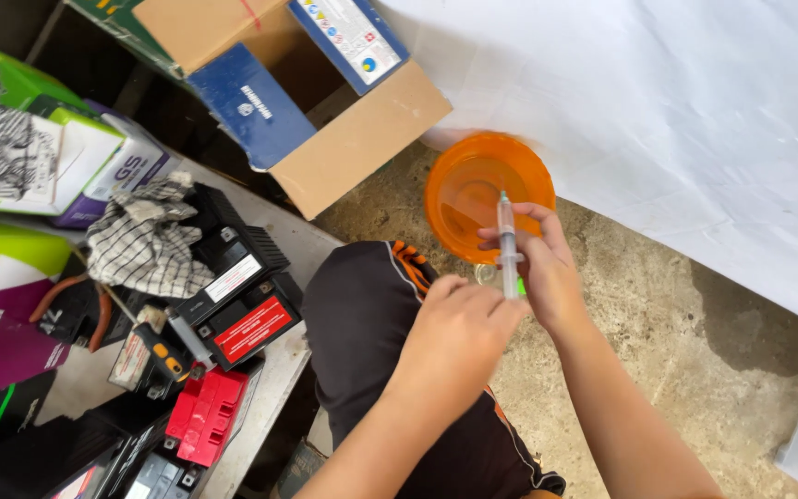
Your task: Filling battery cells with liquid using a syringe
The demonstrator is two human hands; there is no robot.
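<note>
Right hand [547, 273] fingers pinch syringe [507, 242] barrel upright over orange bowl [484, 194] on floor; left hand [459, 328] fingers close on plunger end, steadying it.

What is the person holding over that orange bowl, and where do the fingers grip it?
A clear syringe, tip up. The right hand grips its barrel with the fingers; the left hand holds the plunger end, above the orange bowl.
</note>
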